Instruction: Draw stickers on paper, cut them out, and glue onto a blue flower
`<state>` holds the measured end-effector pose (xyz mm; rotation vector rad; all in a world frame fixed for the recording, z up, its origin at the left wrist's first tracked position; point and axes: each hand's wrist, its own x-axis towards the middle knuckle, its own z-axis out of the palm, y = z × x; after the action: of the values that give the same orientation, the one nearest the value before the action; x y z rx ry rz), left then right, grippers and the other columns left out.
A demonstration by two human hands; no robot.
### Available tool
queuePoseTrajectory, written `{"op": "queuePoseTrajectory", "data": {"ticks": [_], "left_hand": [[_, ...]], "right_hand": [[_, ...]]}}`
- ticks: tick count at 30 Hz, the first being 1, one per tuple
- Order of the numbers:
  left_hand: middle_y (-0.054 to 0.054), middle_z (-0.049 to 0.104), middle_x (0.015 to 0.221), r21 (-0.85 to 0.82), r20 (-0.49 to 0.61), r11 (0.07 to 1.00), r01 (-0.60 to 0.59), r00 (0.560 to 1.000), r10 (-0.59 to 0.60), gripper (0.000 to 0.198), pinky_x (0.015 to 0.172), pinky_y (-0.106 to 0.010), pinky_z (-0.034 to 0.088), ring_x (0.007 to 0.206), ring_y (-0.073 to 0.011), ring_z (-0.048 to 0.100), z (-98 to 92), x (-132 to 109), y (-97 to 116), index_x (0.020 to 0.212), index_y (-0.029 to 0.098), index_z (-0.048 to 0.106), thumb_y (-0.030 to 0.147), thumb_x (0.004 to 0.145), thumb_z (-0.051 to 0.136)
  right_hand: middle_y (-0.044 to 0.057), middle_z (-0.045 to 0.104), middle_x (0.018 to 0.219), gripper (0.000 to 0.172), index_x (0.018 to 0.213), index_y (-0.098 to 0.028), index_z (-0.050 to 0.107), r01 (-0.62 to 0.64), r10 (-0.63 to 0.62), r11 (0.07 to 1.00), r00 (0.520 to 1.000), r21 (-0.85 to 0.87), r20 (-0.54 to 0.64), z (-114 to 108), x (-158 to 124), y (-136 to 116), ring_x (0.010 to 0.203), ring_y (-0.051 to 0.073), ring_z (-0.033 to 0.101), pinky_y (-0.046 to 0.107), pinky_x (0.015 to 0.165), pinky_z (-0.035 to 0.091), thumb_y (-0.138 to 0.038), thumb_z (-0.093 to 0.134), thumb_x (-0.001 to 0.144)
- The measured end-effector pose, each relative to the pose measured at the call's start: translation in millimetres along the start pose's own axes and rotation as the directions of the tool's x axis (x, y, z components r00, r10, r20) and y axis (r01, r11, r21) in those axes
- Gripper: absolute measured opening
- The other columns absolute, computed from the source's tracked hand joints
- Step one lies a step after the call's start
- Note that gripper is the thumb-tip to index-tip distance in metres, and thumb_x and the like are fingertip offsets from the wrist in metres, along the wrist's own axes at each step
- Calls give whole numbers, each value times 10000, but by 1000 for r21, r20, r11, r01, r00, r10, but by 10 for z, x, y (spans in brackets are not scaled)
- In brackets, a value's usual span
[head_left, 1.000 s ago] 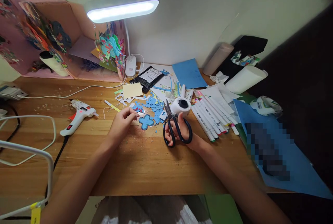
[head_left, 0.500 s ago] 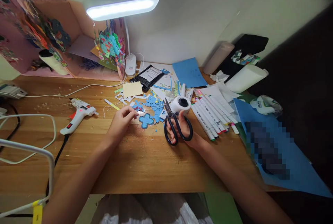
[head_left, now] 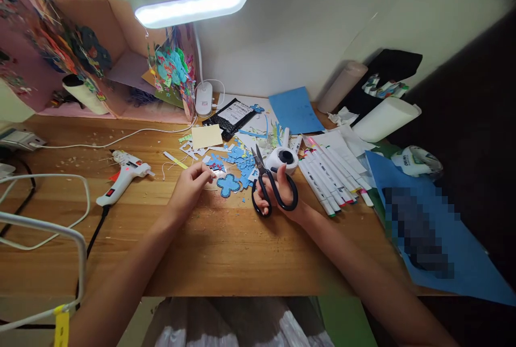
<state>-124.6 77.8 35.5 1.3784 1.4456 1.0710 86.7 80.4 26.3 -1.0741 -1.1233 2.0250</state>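
My right hand [head_left: 278, 188] holds black-handled scissors [head_left: 290, 196], its fingers in the handle loops and the blades pointing up and slightly apart. Left of it, my left hand [head_left: 195, 180] is closed in a pinch above the wood; whatever lies between the fingertips is too small to make out. Right beside those fingertips lies a blue flower-shaped cutout [head_left: 228, 185] with a dark outline. Small blue paper scraps [head_left: 242, 161] are heaped behind the cutout. A white spool [head_left: 283, 159] with a black centre stands just behind the scissors.
A white glue gun [head_left: 123, 175] lies on the left of the wooden table [head_left: 193, 261]. Markers [head_left: 330, 178] and a blue sheet [head_left: 403, 202] are on the right. At the back are a lamp [head_left: 193, 3], a blue square sheet [head_left: 294, 110] and a pink box [head_left: 121, 30].
The scissors have tilted and risen slightly in my right hand, and its fingers have shifted on the handles. My left hand keeps its pinch. The whole view has moved a little.
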Motion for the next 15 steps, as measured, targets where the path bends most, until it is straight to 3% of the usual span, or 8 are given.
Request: {"op": "queuePoseTrajectory", "data": {"ticks": [7, 12, 15], "left_hand": [[12, 511, 617, -9, 9, 1000, -6, 1000, 6, 152, 639, -256, 359, 655, -151, 472, -1, 3, -17, 565, 187, 490, 296, 671, 500], [15, 509, 612, -10, 8, 1000, -1, 1000, 1, 160, 637, -250, 360, 651, -149, 474, -1, -3, -5, 568, 185, 494, 306, 673, 501], [17, 510, 612, -17, 7, 1000, -6, 1000, 6, 151, 638, -249, 365, 653, -149, 478, -3, -7, -13, 571, 186, 494, 298, 672, 503]], "right_hand": [[-19, 437, 369, 808, 612, -188, 433, -19, 19, 1000, 1000, 15, -12, 15, 6, -12, 305, 105, 425, 223, 351, 394, -848, -33, 603], [-31, 394, 313, 810, 577, -190, 424, -47, 47, 999, 998, 9, -43, 18, 38, -2, 244, 98, 369, 209, 291, 328, -862, -28, 585], [-13, 428, 329, 839, 579, -186, 436, -68, 69, 997, 997, 22, -25, 18, 63, 5, 270, 113, 423, 226, 311, 372, -863, -58, 564]]}}
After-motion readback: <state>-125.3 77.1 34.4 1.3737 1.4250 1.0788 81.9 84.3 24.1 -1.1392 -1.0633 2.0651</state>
